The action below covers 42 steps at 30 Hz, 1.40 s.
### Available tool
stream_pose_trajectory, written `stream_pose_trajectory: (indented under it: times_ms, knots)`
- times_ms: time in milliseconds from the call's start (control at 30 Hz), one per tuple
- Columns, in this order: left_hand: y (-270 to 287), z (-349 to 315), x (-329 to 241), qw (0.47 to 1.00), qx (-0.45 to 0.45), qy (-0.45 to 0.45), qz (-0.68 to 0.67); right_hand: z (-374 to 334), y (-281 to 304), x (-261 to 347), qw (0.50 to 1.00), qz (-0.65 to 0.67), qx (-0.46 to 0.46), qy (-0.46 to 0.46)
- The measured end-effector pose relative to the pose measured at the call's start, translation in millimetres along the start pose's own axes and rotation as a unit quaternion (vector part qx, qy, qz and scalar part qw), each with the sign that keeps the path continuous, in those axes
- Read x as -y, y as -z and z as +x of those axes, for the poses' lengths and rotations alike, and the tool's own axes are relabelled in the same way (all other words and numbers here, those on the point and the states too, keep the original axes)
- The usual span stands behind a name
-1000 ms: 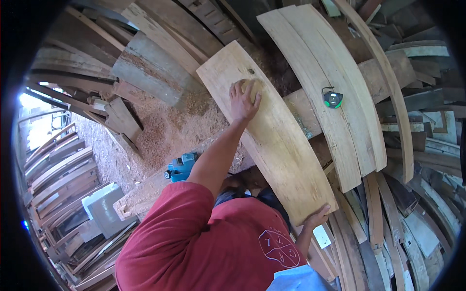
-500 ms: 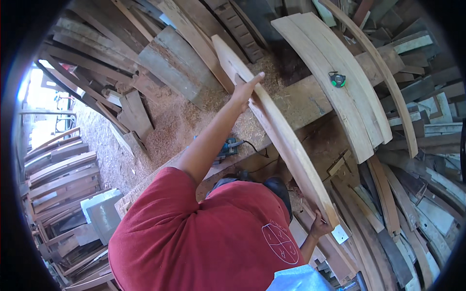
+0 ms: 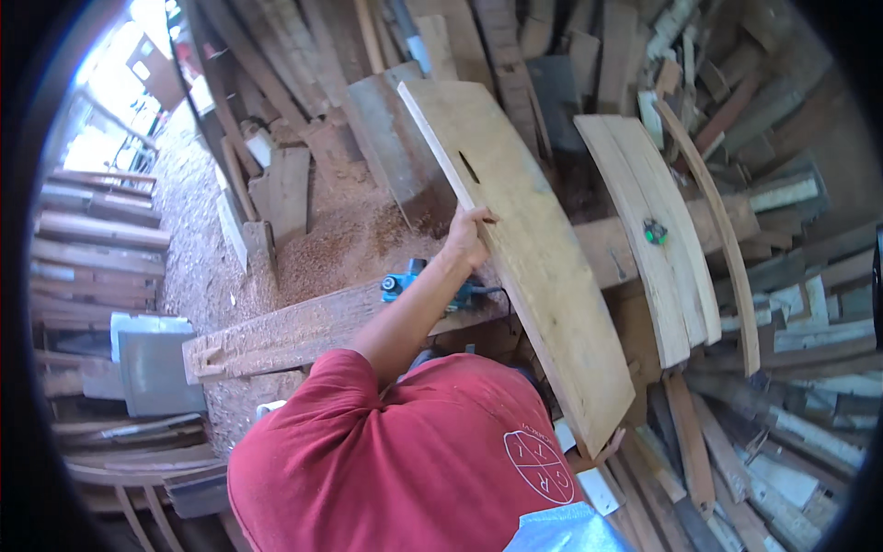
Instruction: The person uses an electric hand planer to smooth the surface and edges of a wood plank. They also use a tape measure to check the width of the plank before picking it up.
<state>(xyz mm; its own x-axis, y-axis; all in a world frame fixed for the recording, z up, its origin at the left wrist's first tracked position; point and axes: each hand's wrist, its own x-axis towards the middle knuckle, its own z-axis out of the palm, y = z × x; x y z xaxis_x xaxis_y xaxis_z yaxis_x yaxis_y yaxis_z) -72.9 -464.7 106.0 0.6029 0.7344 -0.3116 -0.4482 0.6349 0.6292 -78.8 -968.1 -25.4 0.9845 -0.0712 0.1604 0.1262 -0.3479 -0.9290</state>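
A long, wide, slightly curved wooden board slants across the middle, its broad pale face turned up toward me. Near its far end is a dark narrow slot or crack. My left hand is closed around the board's left edge, thumb lying over the top face. At the near right end my right hand supports the lower corner; most of it is hidden beneath the board. Below and left of the board, a blue power tool rests on a thick wooden beam, partly covered by my left forearm.
Right of the board lie two pale curved planks with a green and black tape measure on top. A thin curved strip is beside them. Wood shavings cover the ground; stacked timber surrounds the area. A grey plastic container stands left.
The board has been rolled from standing on edge to showing its broad face. Both hands keep hold of it. The view has also shifted, so the beam and power tool show more.
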Motion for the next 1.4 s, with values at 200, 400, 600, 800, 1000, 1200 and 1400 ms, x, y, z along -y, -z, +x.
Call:
stream_pose_trajectory:
  times_ms: [200, 400, 600, 800, 1000, 1200, 1400]
  knots:
    - [14.3, -33.8, -67.0, 0.987, 0.092, -0.007, -0.13, 48.7, -18.7, 22.3, 0.998, 0.052, 0.011, 0.014]
    - [27.5, -87.1, -119.6, 0.969, 0.151, -0.079, -0.177, 79.8, -45.3, 49.5, 0.989, 0.123, 0.077, 0.012]
    - [27.5, -122.7, -155.2, 0.946, 0.197, -0.207, -0.155, 87.3, -66.9, 94.7, 0.865, 0.286, 0.298, -0.286]
    - [31.8, -158.6, -172.9, 0.919, 0.243, -0.265, -0.163, 77.3, -143.0, 124.0, 0.834, 0.322, 0.371, -0.252]
    - [46.7, -177.6, -189.0, 0.902, 0.273, -0.245, -0.228, 62.9, -152.0, 155.6, 0.82, 0.417, 0.311, -0.24]
    - [13.8, -192.4, -200.1, 0.889, 0.047, -0.417, -0.185, 93.4, -154.4, 162.1, 0.82, 0.429, 0.324, -0.196]
    - [64.8, -187.7, -218.1, 0.845, -0.207, -0.492, -0.025, 122.4, -135.0, 221.1, 0.87, 0.299, 0.327, -0.217]
